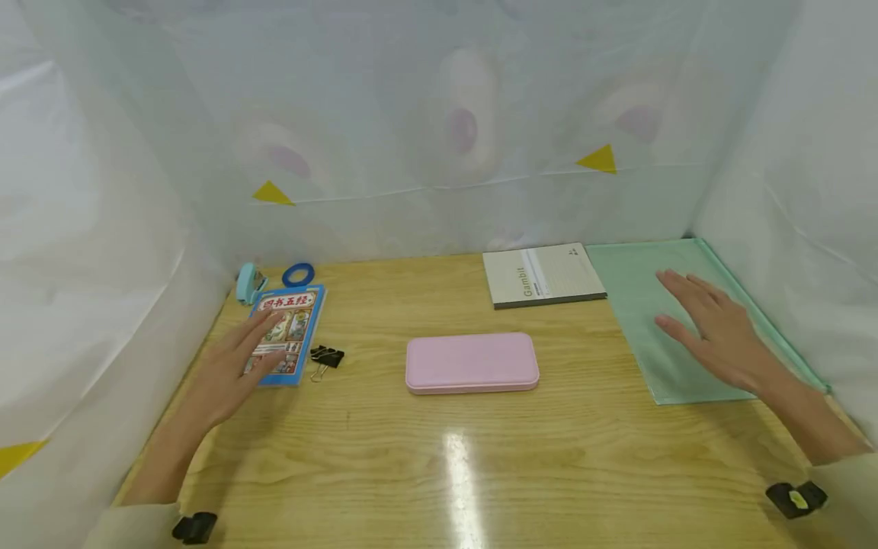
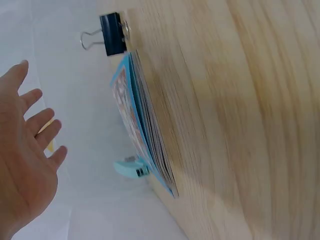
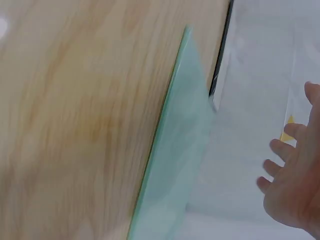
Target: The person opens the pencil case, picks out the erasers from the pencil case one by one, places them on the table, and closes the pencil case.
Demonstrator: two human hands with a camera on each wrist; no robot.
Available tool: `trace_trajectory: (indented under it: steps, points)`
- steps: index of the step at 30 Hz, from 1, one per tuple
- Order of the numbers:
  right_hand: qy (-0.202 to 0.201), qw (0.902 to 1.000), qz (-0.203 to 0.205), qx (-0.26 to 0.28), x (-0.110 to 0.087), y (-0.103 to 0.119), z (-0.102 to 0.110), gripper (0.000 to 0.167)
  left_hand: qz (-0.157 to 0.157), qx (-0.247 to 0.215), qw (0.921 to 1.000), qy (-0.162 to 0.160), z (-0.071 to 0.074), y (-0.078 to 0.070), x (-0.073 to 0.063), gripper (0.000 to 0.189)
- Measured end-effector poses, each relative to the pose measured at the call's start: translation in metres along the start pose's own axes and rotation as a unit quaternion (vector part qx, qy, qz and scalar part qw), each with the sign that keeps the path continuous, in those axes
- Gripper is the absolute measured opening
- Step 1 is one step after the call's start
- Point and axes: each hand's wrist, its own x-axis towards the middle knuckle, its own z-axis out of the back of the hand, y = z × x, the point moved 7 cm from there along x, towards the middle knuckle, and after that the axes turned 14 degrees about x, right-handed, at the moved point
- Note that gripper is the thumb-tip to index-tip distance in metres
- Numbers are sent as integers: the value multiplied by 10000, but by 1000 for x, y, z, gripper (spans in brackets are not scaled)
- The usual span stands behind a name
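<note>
My left hand (image 1: 229,370) hovers over the blue-edged book (image 1: 291,328) at the left, fingers extended and holding nothing. In the left wrist view that hand (image 2: 25,155) is seen apart from the book (image 2: 142,120). Over the translucent green folder (image 1: 638,328) at the right, my right hand (image 1: 716,335) is raised with its fingers spread and nothing in them. The right wrist view shows a gap between the hand (image 3: 295,165) and the folder (image 3: 172,135). Between the hands, a closed pink case (image 1: 472,362) lies on the table.
A black binder clip (image 1: 327,356) lies just right of the book. Behind the book are a light blue stapler (image 1: 248,284) and a blue tape roll (image 1: 298,274). A beige notebook (image 1: 545,276) lies beside the folder. White sheeting (image 1: 439,114) encloses the wooden table (image 1: 357,465) at the back and sides.
</note>
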Motion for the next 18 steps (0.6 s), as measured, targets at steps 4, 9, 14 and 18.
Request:
trace_trajectory:
  steps: [4, 9, 14, 18]
  points:
    - [478, 9857, -440, 1554, 1, 14, -20, 60, 106, -706, 9969, 339, -13, -13, 2, 59]
    - [941, 9543, -1049, 2637, 0, 36, -47, 54, 133, -1029, 9918, 740, -35, -35, 5, 54]
    - [1057, 9365, -751, 3257, 6, 60, -71, 50, 20, -1344, 9853, 1052, -51, -65, 15, 50]
    - [1131, 9198, -560, 3715, 16, 73, -92, 49, -178, -1406, 9826, 1204, -61, -88, 28, 50]
